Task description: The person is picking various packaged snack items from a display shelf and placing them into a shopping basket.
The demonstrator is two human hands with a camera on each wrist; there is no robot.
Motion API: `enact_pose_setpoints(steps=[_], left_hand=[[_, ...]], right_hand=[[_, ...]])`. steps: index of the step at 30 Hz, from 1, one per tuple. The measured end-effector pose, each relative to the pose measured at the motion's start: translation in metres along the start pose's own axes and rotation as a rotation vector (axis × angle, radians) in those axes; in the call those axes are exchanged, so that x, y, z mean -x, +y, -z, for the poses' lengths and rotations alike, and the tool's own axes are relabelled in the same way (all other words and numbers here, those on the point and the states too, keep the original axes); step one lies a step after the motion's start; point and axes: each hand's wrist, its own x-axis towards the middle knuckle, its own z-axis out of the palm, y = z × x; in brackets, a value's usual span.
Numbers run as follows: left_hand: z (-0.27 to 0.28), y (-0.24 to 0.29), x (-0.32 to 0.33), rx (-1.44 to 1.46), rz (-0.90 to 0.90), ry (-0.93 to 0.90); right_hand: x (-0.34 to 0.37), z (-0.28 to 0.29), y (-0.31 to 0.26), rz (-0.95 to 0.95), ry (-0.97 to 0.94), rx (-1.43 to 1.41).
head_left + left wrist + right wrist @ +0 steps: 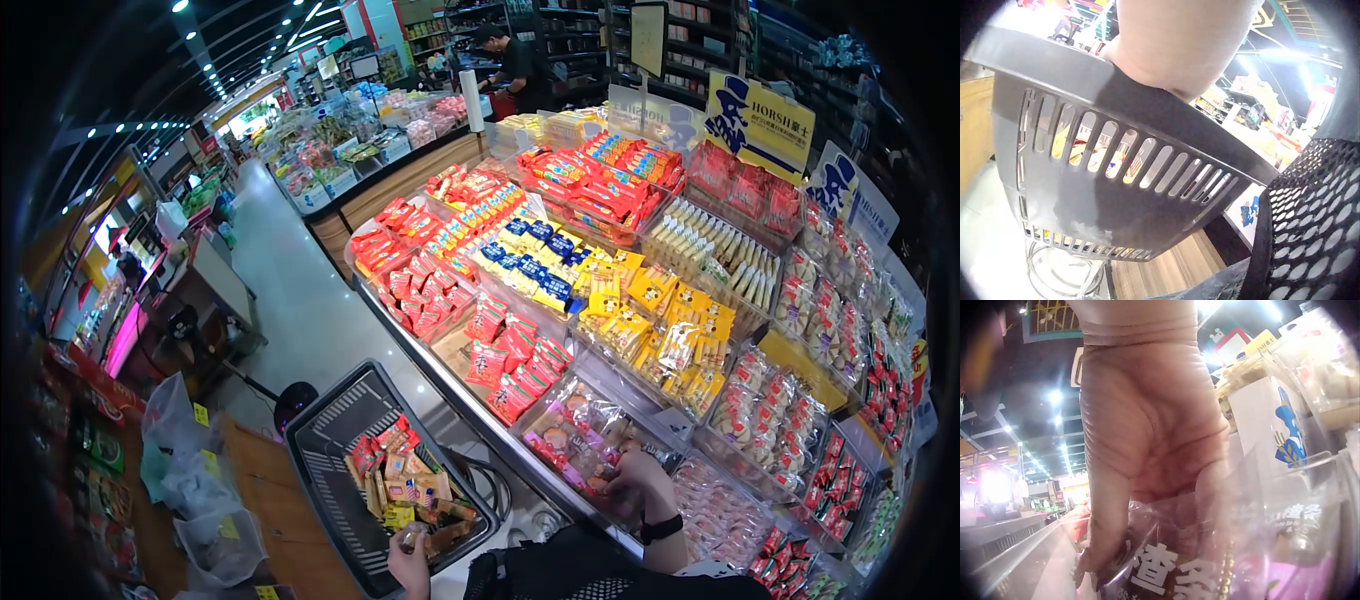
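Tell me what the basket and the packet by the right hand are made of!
The basket looks like dull grey plastic, with evenly moulded slots. The packet seems thin, shiny plastic film: it glints and looks partly see-through.

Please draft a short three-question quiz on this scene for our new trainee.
1. Which hand reaches among the clear plastic packets with purple-pink labels: (a) left, (b) right, (c) both?
2. True or false: the dark grey slotted plastic basket contains no packets.
3. Which word in Latin letters stands on the yellow rectangular sign?

Key:
1. (b), the right hand.
2. False; shiny red-wrapped packets lie inside.
3. HORSH.
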Motion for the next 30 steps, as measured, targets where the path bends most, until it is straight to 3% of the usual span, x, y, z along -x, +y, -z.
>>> enact_pose_setpoints(steps=[2,5,11,16,18,25,27,30], left_hand=[[-0.001,-0.001,-0.001,0.059,0.022,0.028],[-0.005,-0.003,-0.001,0.025,0.043,0.043],[-0.013,-0.006,-0.001,-0.033,0.073,0.011],[-0.018,-0.007,0.001,-0.048,0.077,-0.008],[-0.017,-0.007,0.0,-0.046,0.111,-0.025],[-0.021,-0.008,-0.003,-0.073,0.137,-0.022],[-0.02,-0.005,-0.004,-0.048,0.149,0.007],[-0.02,-0.011,-0.004,-0.086,0.149,0.041]], right_hand=[[-0.002,0.009,-0.004,0.011,-0.138,-0.02],[-0.012,-0.002,0.016,0.062,-0.196,-0.117],[-0.021,0.004,0.026,-0.125,-0.245,-0.177],[-0.027,-0.007,0.042,-0.115,-0.291,-0.167],[-0.027,-0.014,0.039,-0.082,-0.211,0.041],[-0.021,-0.01,0.023,-0.14,-0.21,0.05],[-0.017,-0.007,0.013,-0.2,-0.036,0.099],[-0.019,-0.014,0.008,-0.268,-0.102,0.139]])
